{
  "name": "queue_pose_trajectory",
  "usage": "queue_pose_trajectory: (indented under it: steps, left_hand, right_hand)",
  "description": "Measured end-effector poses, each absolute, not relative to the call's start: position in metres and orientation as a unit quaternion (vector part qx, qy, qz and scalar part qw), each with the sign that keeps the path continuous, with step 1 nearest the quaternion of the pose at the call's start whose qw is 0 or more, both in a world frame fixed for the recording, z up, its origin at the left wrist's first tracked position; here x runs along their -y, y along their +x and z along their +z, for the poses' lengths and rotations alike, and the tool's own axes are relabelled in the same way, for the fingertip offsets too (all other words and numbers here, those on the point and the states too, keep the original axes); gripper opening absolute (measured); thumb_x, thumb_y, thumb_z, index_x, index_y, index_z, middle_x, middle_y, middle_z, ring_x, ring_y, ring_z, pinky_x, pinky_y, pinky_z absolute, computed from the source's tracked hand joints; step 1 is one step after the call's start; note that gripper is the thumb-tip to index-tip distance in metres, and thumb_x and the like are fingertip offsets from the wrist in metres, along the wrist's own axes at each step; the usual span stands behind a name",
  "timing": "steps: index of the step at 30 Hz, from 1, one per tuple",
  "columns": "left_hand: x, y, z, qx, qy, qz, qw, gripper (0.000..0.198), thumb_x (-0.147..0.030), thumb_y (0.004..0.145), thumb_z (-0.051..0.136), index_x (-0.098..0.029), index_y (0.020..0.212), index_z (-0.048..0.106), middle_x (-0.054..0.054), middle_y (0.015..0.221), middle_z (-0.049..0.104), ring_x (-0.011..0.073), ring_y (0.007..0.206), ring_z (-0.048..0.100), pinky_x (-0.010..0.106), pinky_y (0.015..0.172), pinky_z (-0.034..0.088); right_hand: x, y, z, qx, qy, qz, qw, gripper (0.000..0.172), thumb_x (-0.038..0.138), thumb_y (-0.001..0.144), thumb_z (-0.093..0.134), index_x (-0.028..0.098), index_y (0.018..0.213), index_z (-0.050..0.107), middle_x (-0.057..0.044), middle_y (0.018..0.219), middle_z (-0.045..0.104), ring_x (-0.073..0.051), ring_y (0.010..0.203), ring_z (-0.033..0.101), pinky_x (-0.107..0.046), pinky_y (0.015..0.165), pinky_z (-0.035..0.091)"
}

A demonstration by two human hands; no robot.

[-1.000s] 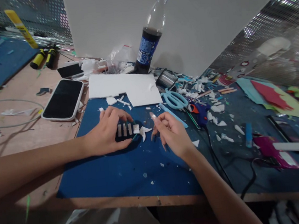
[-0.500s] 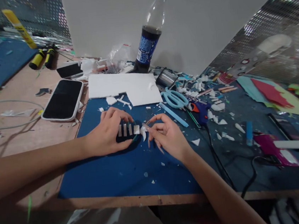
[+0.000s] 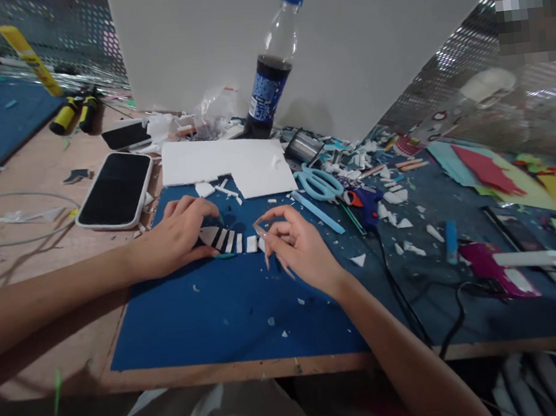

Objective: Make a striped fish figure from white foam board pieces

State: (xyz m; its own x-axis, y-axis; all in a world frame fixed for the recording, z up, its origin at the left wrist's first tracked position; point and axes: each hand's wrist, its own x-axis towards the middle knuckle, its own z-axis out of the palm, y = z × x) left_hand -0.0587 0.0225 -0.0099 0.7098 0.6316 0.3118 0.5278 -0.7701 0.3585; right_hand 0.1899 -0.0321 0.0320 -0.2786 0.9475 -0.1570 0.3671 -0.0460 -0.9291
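Observation:
My left hand (image 3: 184, 234) rests on the blue mat (image 3: 231, 325) with thumb and index finger spread around a row of white foam-board strips (image 3: 229, 241). A larger white pointed piece (image 3: 209, 236) lies at the row's left end, partly under that hand. At the right end sits a short white block (image 3: 251, 244). Beside the block, my right hand (image 3: 294, 242) has thumb and index finger pinched at a small white cut piece (image 3: 260, 243), which the fingers mostly hide.
A white board sheet (image 3: 224, 164) lies behind the hands, with a cola bottle (image 3: 267, 83) beyond. Blue scissors (image 3: 320, 182), a light-blue stick (image 3: 317, 212) and a corded glue gun (image 3: 368, 206) are to the right among scraps. A phone (image 3: 114, 191) lies left.
My left hand has drawn back leftward, uncovering more of the strips. My right hand has shifted slightly left, now covering most of the curved white piece that showed before.

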Motion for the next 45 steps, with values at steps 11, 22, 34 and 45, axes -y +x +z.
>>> queue_pose_trajectory:
  steps: [11,22,34,45]
  left_hand:
    - [-0.035,-0.057,-0.007,-0.328,0.916,0.202,0.110,0.032,-0.041,0.089,0.056,-0.018,0.107,0.043,0.010,0.105,0.054,0.0274,0.094,0.049,0.037,0.077,0.037]
    - [-0.049,-0.061,-0.008,-0.320,0.920,0.200,0.103,0.036,-0.045,0.087,0.058,-0.020,0.107,0.041,0.010,0.111,0.052,0.0271,0.099,0.047,0.037,0.081,0.036]
    - [-0.039,-0.039,0.003,-0.251,0.929,0.190,0.196,0.055,-0.044,0.079,0.062,-0.020,0.121,0.037,0.013,0.121,0.049,0.0305,0.112,0.044,0.045,0.092,0.035]
    - [-0.044,-0.021,0.003,-0.258,0.918,0.179,0.243,0.044,-0.039,0.077,0.059,-0.016,0.109,0.040,0.014,0.110,0.049,0.0289,0.102,0.048,0.049,0.086,0.042]
  right_hand:
    - [0.029,0.196,0.028,0.653,-0.549,0.435,0.290,0.017,0.030,0.092,0.046,0.023,0.106,0.041,0.006,0.065,0.056,-0.007,0.039,0.046,-0.024,0.041,0.039]
    - [0.033,0.197,0.028,0.674,-0.559,0.396,0.277,0.021,0.031,0.092,0.044,0.020,0.109,0.043,0.004,0.065,0.059,-0.008,0.041,0.048,-0.025,0.045,0.040]
    - [0.036,0.196,0.028,0.684,-0.568,0.375,0.264,0.024,0.030,0.092,0.044,0.018,0.112,0.042,0.003,0.063,0.060,-0.009,0.043,0.050,-0.025,0.047,0.039]
    - [0.040,0.196,0.031,0.682,-0.577,0.372,0.254,0.025,0.027,0.093,0.042,0.016,0.116,0.040,0.003,0.064,0.058,-0.008,0.045,0.050,-0.024,0.046,0.039]
